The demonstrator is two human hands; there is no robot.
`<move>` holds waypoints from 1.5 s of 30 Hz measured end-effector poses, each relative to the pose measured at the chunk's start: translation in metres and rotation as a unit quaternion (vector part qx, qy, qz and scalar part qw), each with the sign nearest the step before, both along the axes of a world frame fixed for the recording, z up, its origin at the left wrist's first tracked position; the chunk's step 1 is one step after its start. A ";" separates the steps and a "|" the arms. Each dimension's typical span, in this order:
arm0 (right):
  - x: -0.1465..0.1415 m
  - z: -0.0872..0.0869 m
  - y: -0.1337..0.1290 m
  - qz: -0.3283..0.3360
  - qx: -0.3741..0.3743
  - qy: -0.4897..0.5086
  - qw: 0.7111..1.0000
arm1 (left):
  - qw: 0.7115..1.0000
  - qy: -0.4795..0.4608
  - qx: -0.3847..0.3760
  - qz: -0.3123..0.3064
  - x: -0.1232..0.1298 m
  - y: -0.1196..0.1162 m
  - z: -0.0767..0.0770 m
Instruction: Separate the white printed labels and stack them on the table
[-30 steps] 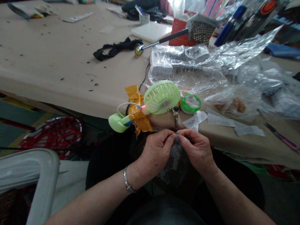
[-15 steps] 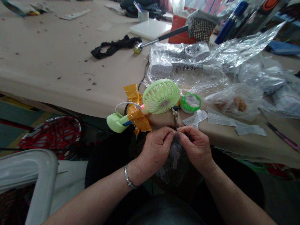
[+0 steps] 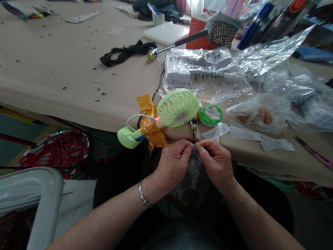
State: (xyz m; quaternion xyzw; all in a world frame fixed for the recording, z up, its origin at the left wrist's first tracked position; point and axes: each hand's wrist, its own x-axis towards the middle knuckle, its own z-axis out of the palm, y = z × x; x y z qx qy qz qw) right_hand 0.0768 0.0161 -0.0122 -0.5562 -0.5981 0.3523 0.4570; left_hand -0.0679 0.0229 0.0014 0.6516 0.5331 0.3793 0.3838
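Note:
Between my fingertips is a small pale strip, too small to name, held at the tip of a soldering-iron-like metal tool (image 3: 194,129) fixed at the table edge. My left hand (image 3: 174,162), with a bracelet at the wrist, pinches it from the left. From the other side my right hand (image 3: 217,162) pinches it with thumb and index finger. Below both hands hangs a clear plastic bag (image 3: 194,180) with pale strips in it. A light green fan (image 3: 178,108) stands just beyond the tool, taped to the edge with orange-brown tape (image 3: 154,134).
To the right lie a green round tub (image 3: 210,115), printed labels (image 3: 244,130), scissors (image 3: 313,152) and plastic-wrapped white stacks (image 3: 179,74). A hammer-like tool (image 3: 179,43) and black cloth (image 3: 125,53) lie farther back. A grey plastic crate (image 3: 49,187) stands at lower left.
The two hands stay together at the metal tool's tip, and a thin pale strip shows more plainly between the fingertips. The whole view has shifted very slightly.

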 end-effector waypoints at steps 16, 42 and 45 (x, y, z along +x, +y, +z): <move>0.051 0.027 -0.006 0.013 0.247 -0.309 0.918 | 0.999 0.031 -0.030 -0.027 -0.012 -0.017 -0.037; 0.070 0.007 -0.025 0.060 0.343 -0.260 0.901 | 0.751 -0.483 -0.443 -0.077 0.052 -0.024 -0.002; 0.066 0.007 -0.048 0.100 0.338 -0.280 0.893 | 0.701 -0.552 -0.448 -0.052 0.063 -0.023 0.000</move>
